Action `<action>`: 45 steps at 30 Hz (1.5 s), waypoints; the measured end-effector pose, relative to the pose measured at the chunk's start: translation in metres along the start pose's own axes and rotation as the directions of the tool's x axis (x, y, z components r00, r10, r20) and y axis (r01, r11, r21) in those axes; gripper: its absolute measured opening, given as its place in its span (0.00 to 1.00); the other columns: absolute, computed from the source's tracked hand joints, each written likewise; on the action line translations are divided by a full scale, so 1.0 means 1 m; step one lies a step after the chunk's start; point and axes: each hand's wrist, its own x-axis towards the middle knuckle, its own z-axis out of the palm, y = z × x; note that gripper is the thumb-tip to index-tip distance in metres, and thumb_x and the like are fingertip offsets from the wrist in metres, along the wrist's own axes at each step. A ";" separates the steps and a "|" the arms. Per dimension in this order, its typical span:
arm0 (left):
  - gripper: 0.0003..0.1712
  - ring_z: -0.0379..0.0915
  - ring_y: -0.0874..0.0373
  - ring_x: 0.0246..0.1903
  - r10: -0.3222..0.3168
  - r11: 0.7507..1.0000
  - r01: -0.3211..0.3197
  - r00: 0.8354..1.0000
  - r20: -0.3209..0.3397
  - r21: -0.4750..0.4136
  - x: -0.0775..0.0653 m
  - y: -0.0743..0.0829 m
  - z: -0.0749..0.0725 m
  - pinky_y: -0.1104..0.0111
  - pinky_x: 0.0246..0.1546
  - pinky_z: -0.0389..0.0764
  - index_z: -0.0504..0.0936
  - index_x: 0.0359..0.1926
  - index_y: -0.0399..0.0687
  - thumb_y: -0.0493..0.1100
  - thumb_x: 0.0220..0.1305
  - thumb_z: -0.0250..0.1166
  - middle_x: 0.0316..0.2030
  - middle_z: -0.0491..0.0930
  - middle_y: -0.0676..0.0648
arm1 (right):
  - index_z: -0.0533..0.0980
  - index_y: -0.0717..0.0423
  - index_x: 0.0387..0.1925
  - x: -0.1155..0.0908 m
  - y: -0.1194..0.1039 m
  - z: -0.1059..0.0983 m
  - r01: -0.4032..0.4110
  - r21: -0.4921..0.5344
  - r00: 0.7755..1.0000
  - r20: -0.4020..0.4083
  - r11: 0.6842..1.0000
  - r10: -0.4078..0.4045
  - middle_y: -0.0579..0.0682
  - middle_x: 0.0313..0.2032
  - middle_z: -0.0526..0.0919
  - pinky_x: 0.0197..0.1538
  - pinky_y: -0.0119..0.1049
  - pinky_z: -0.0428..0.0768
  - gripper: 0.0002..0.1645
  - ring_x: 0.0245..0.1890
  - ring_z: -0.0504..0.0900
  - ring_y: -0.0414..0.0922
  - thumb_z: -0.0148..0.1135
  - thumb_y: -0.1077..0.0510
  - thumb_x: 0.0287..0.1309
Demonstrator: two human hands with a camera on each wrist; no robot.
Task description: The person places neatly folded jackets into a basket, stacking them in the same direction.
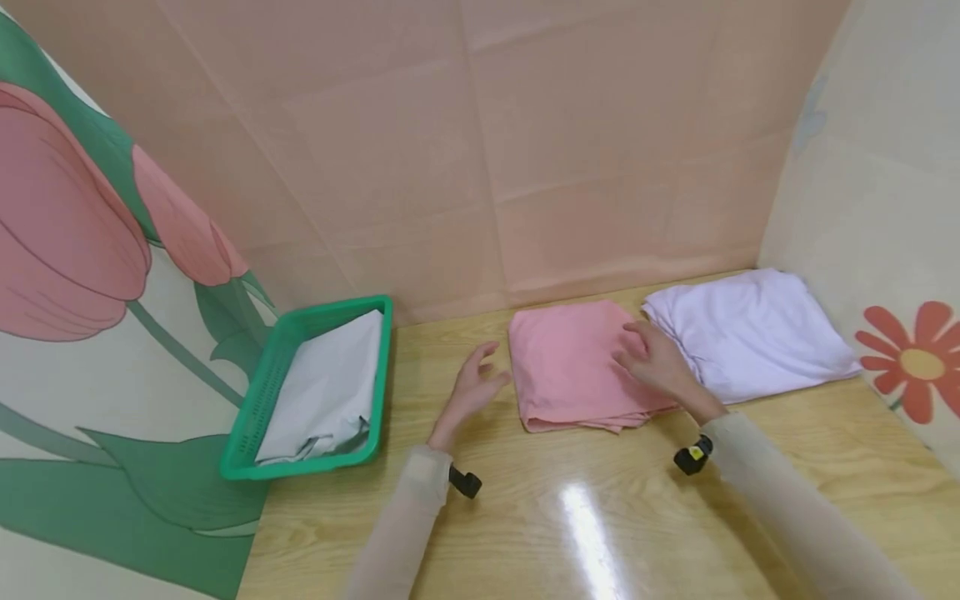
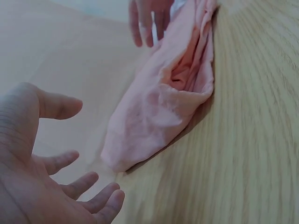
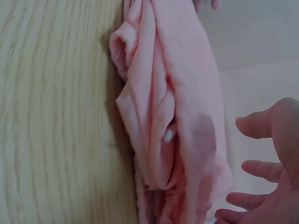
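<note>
The left hand (image 1: 474,387) and right hand (image 1: 656,362) stand at either side of a folded pink cloth (image 1: 570,358), which lies on the wooden table (image 1: 510,533) between them. Left of the left hand, well apart from it, sits a green basket (image 1: 315,469) with perforated sides; inside lies a grey-white cloth (image 1: 326,387), flat over most of its surface and crumpled at the end nearer the person. To the right of the right hand, just beside the pink cloth, rests a folded pale lilac cloth (image 1: 757,333). The left hand is spread, thumb apart and fingers slightly bent, just clear of the pink cloth's left edge. The right hand is likewise spread, fingers loosely bent, at the pink cloth's right side; whether it makes contact I cannot tell. The forearms, in light sleeves (image 1: 427,487), converge forward, each wrist bearing a black device (image 1: 693,457).
</note>
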 end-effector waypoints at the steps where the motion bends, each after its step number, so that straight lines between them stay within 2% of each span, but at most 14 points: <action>1: 0.40 0.68 0.30 0.71 -0.008 1.000 0.008 1.000 0.001 0.011 0.001 -0.001 0.004 0.43 0.71 0.74 0.67 0.79 0.42 0.40 0.68 0.69 0.78 0.66 0.36 | 0.71 0.75 0.68 -0.001 0.004 0.000 -0.006 -0.008 1.000 0.005 1.000 0.006 0.77 0.66 0.74 0.68 0.71 0.69 0.36 0.66 0.72 0.74 0.70 0.57 0.67; 11: 0.48 0.65 0.33 0.73 -0.085 0.996 0.085 0.996 0.025 -0.018 0.009 0.003 0.026 0.42 0.70 0.73 0.66 0.81 0.50 0.44 0.60 0.71 0.80 0.59 0.36 | 0.69 0.74 0.70 -0.002 0.018 -0.001 -0.054 -0.010 0.998 0.027 0.998 0.054 0.77 0.65 0.75 0.66 0.69 0.72 0.38 0.64 0.75 0.73 0.68 0.56 0.67; 16: 0.48 0.69 0.35 0.72 -0.078 0.996 0.080 0.996 0.040 -0.042 0.012 0.008 0.031 0.48 0.70 0.75 0.65 0.81 0.46 0.46 0.61 0.71 0.80 0.61 0.36 | 0.67 0.70 0.74 0.003 0.017 -0.003 -0.112 0.022 0.991 0.080 0.993 0.110 0.77 0.64 0.76 0.64 0.68 0.75 0.39 0.61 0.77 0.72 0.67 0.54 0.70; 19: 0.48 0.71 0.38 0.70 -0.079 0.995 0.082 0.995 0.057 -0.057 0.014 0.011 0.035 0.50 0.70 0.76 0.64 0.81 0.44 0.46 0.63 0.71 0.78 0.64 0.36 | 0.63 0.68 0.77 0.004 0.016 -0.005 -0.138 0.053 0.983 0.130 0.989 0.131 0.77 0.70 0.70 0.68 0.71 0.71 0.41 0.67 0.71 0.75 0.66 0.55 0.71; 25: 0.46 0.62 0.42 0.78 -0.117 0.985 0.124 0.991 0.065 -0.122 0.020 0.009 0.040 0.53 0.77 0.67 0.66 0.80 0.46 0.43 0.62 0.73 0.80 0.62 0.37 | 0.63 0.65 0.78 0.008 0.017 -0.006 -0.123 0.098 0.970 0.221 0.987 0.099 0.74 0.77 0.62 0.76 0.73 0.57 0.41 0.77 0.57 0.75 0.67 0.55 0.72; 30: 0.42 0.70 0.44 0.69 -0.135 0.978 0.145 0.988 0.074 -0.151 0.022 0.006 0.041 0.55 0.58 0.84 0.70 0.78 0.53 0.40 0.62 0.72 0.74 0.69 0.37 | 0.68 0.62 0.76 0.008 0.016 -0.007 -0.123 0.125 0.967 0.240 0.985 0.090 0.73 0.76 0.65 0.77 0.70 0.57 0.38 0.78 0.59 0.71 0.70 0.55 0.71; 32: 0.42 0.73 0.46 0.64 -0.128 0.977 0.141 0.988 0.089 -0.160 0.022 0.006 0.042 0.60 0.52 0.84 0.71 0.77 0.54 0.38 0.62 0.72 0.72 0.71 0.37 | 0.69 0.59 0.75 0.006 0.016 -0.009 -0.129 0.116 0.966 0.240 0.985 0.098 0.71 0.76 0.66 0.72 0.59 0.71 0.37 0.74 0.67 0.66 0.70 0.53 0.71; 34: 0.42 0.74 0.47 0.61 -0.113 0.976 0.130 0.988 0.106 -0.173 0.021 0.006 0.042 0.63 0.52 0.83 0.71 0.77 0.54 0.36 0.62 0.71 0.70 0.72 0.38 | 0.71 0.55 0.75 0.004 0.018 -0.011 -0.150 0.116 0.961 0.249 0.982 0.118 0.69 0.77 0.65 0.54 0.49 0.83 0.36 0.61 0.77 0.61 0.70 0.51 0.71; 35: 0.42 0.74 0.48 0.62 -0.105 0.975 0.124 0.988 0.112 -0.184 0.020 0.006 0.042 0.64 0.54 0.82 0.71 0.77 0.54 0.35 0.61 0.71 0.71 0.72 0.38 | 0.71 0.53 0.76 0.003 0.019 -0.012 -0.162 0.116 0.958 0.258 0.980 0.128 0.68 0.78 0.65 0.43 0.44 0.84 0.37 0.51 0.79 0.59 0.70 0.50 0.71; 36: 0.43 0.74 0.49 0.62 -0.097 0.974 0.119 0.988 0.119 -0.192 0.020 0.006 0.042 0.64 0.57 0.81 0.71 0.77 0.53 0.34 0.61 0.71 0.72 0.71 0.39 | 0.70 0.52 0.76 0.001 0.020 -0.013 -0.175 0.118 0.953 0.271 0.977 0.138 0.68 0.79 0.63 0.37 0.39 0.81 0.37 0.49 0.78 0.56 0.70 0.49 0.72; 37: 0.43 0.74 0.48 0.63 -0.090 0.972 0.114 0.988 0.124 -0.204 0.019 0.006 0.042 0.63 0.59 0.81 0.71 0.77 0.53 0.33 0.61 0.71 0.72 0.71 0.39 | 0.69 0.51 0.77 0.000 0.021 -0.014 -0.193 0.133 0.946 0.288 0.972 0.148 0.67 0.80 0.61 0.33 0.36 0.79 0.37 0.48 0.76 0.55 0.69 0.48 0.72; 40: 0.44 0.72 0.46 0.67 -0.080 0.968 0.109 0.988 0.130 -0.226 0.018 0.006 0.042 0.57 0.65 0.79 0.71 0.77 0.55 0.33 0.61 0.71 0.75 0.68 0.39 | 0.67 0.50 0.79 -0.002 0.023 -0.014 -0.253 0.222 0.922 0.348 0.942 0.166 0.67 0.82 0.55 0.39 0.33 0.79 0.39 0.51 0.77 0.57 0.69 0.50 0.72; 42: 0.45 0.67 0.44 0.71 -0.084 0.968 0.112 0.988 0.128 -0.226 0.018 0.005 0.042 0.52 0.70 0.75 0.70 0.78 0.58 0.33 0.60 0.71 0.78 0.64 0.39 | 0.66 0.53 0.79 -0.002 0.023 -0.013 -0.306 0.310 0.902 0.398 0.900 0.169 0.67 0.83 0.51 0.46 0.34 0.79 0.40 0.57 0.75 0.53 0.69 0.55 0.72; 45: 0.47 0.57 0.42 0.78 -0.092 0.970 0.117 0.988 0.123 -0.212 0.018 0.004 0.041 0.46 0.76 0.66 0.70 0.78 0.62 0.33 0.59 0.72 0.82 0.57 0.40 | 0.65 0.55 0.80 -0.002 0.022 -0.010 -0.370 0.403 0.878 0.447 0.837 0.173 0.67 0.82 0.49 0.41 0.35 0.83 0.41 0.39 0.80 0.44 0.68 0.61 0.70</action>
